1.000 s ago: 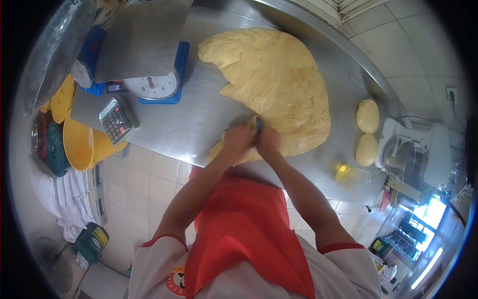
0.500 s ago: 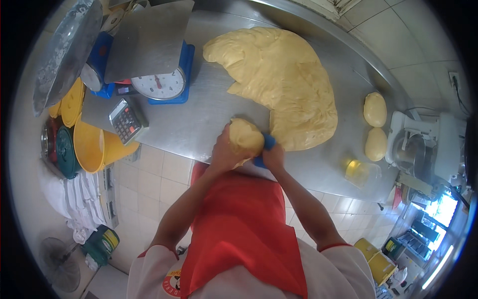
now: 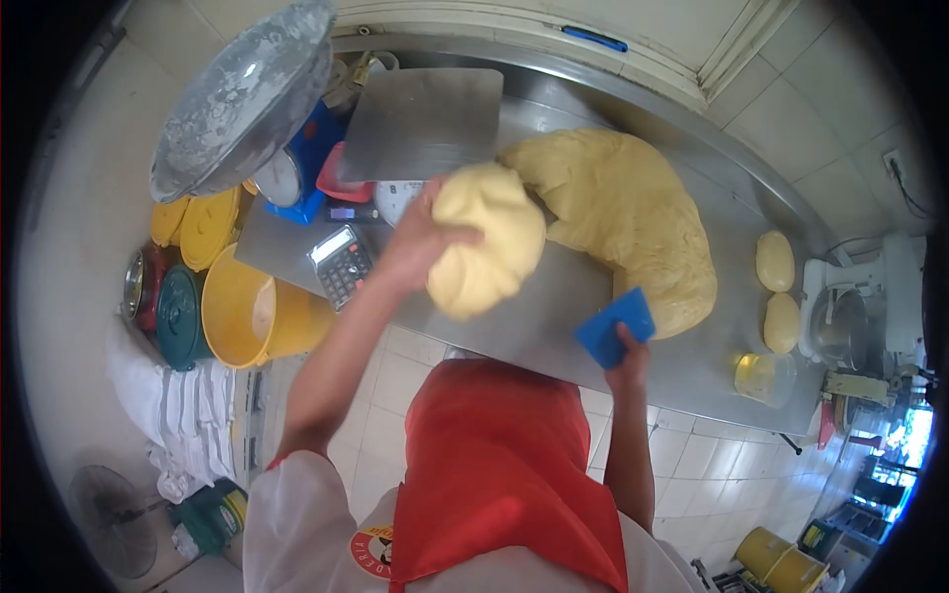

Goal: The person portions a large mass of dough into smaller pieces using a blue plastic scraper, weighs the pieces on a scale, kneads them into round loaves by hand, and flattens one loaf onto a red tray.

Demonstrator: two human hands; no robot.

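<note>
My left hand (image 3: 425, 235) grips a large lump of pale yellow dough (image 3: 487, 247), raised toward the scales. Behind the lump are a steel scale plate (image 3: 420, 114) and a partly hidden white dial (image 3: 392, 203). A calculator (image 3: 345, 275) lies to its left. My right hand (image 3: 629, 358) holds a blue rectangular scraper (image 3: 603, 326) at the lower left of the big dough mass (image 3: 647, 212), which rests on the steel counter (image 3: 514, 331). Two smaller oval dough pieces (image 3: 773, 259) lie at the right.
A floury steel bowl (image 3: 237, 99) sits atop the left scale (image 3: 311, 143). Yellow buckets (image 3: 237, 301) and folded cloths (image 3: 178, 415) are at the left. A tub of yellow liquid (image 3: 761, 374) and a white mixer (image 3: 835, 306) stand at the right. A tiled wall (image 3: 781, 109) backs the counter.
The cut lump has risen in my left hand, moving up toward the scales. My right hand has moved right with the scraper, apart from the left. The view has shifted.
</note>
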